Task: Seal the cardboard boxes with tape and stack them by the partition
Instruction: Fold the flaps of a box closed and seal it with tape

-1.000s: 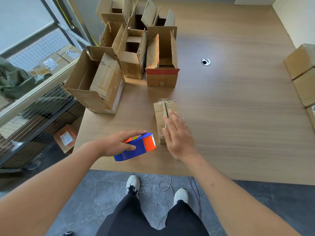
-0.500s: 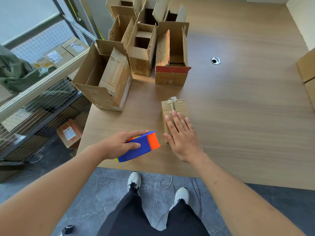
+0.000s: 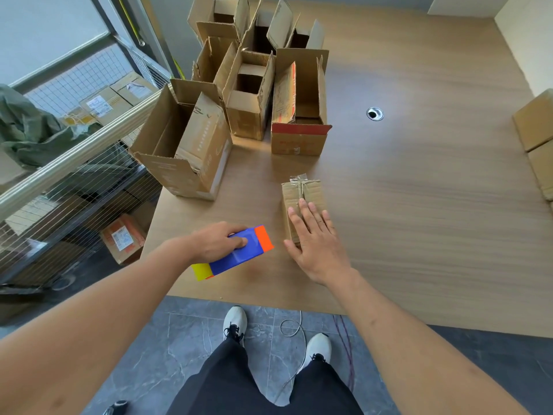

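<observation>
right hand (image 3: 317, 244) now flat on sealed box (image 3: 302, 199)

I count one taped box (image 3: 302, 193), at least six open boxes (image 3: 185, 151), at least two closed boxes (image 3: 535, 121), one dispenser (image 3: 239, 256), one grommet (image 3: 375, 113) and two shoes (image 3: 235, 320).

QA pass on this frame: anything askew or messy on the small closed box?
Yes. The tape at the far end of the small closed box is crumpled, sticking up past the edge instead of lying flat. The right hand rests flat on that box; the left hand grips the tape dispenser.
</observation>
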Demonstrator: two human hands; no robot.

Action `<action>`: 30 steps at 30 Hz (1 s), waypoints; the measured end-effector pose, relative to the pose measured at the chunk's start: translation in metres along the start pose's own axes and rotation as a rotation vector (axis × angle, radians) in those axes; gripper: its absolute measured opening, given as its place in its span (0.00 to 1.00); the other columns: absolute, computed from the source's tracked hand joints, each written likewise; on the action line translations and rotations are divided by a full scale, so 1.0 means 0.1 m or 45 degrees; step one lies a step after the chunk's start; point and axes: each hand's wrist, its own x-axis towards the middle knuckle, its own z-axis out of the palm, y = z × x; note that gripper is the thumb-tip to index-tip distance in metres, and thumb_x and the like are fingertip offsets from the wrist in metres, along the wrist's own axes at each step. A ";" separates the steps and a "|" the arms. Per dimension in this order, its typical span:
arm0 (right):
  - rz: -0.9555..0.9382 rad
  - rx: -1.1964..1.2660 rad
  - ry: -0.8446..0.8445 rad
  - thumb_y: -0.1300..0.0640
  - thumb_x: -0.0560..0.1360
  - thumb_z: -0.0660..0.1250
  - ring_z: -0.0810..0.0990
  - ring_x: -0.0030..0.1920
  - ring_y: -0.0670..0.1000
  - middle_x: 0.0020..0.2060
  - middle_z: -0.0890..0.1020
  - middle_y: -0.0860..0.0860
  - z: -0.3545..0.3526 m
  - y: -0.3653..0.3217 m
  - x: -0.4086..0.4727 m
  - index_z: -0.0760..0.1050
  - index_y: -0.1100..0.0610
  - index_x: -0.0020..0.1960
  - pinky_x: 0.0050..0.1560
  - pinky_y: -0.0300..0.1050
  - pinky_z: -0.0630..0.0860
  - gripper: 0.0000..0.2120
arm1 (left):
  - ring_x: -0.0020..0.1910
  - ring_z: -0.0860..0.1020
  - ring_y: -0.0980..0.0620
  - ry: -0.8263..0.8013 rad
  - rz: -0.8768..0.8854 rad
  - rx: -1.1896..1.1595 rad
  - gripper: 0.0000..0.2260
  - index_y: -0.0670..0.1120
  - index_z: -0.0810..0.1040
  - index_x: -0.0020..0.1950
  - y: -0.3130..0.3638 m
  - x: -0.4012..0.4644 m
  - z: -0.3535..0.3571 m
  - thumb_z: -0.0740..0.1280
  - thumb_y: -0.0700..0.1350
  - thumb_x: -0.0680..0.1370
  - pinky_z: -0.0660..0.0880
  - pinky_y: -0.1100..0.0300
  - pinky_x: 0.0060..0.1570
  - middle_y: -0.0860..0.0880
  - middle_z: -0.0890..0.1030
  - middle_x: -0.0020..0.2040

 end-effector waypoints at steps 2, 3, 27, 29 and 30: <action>0.025 0.031 0.039 0.44 0.81 0.60 0.44 0.82 0.52 0.83 0.48 0.52 -0.02 -0.05 0.01 0.52 0.50 0.83 0.81 0.52 0.39 0.35 | 0.50 0.80 0.53 0.056 0.043 -0.079 0.14 0.63 0.76 0.66 -0.01 -0.05 -0.04 0.61 0.54 0.81 0.74 0.54 0.51 0.58 0.83 0.51; 0.035 0.040 0.054 0.47 0.78 0.64 0.47 0.82 0.53 0.83 0.51 0.52 -0.04 -0.07 0.02 0.55 0.51 0.82 0.81 0.52 0.41 0.35 | 0.50 0.80 0.56 0.081 0.064 -0.107 0.16 0.67 0.73 0.68 -0.01 -0.07 -0.06 0.61 0.56 0.81 0.74 0.56 0.50 0.60 0.82 0.51; 0.297 0.054 0.189 0.45 0.76 0.67 0.66 0.59 0.57 0.61 0.66 0.54 -0.18 -0.13 0.19 0.70 0.46 0.73 0.63 0.52 0.68 0.26 | 0.59 0.77 0.49 0.039 0.310 -0.283 0.34 0.74 0.67 0.71 0.14 -0.16 -0.62 0.75 0.44 0.76 0.78 0.51 0.54 0.55 0.76 0.62; 0.214 0.108 0.169 0.52 0.73 0.69 0.67 0.63 0.57 0.65 0.68 0.54 -0.20 -0.07 0.14 0.73 0.47 0.70 0.66 0.53 0.70 0.25 | 0.60 0.77 0.48 0.021 0.311 -0.278 0.34 0.74 0.67 0.71 0.18 -0.14 -0.64 0.75 0.43 0.77 0.78 0.50 0.56 0.55 0.76 0.63; 0.163 0.139 0.155 0.55 0.72 0.70 0.66 0.65 0.57 0.66 0.68 0.54 -0.22 -0.01 0.11 0.74 0.47 0.69 0.66 0.51 0.72 0.25 | 0.60 0.77 0.48 0.015 0.312 -0.273 0.34 0.73 0.67 0.71 0.20 -0.13 -0.65 0.75 0.43 0.77 0.78 0.49 0.57 0.55 0.76 0.63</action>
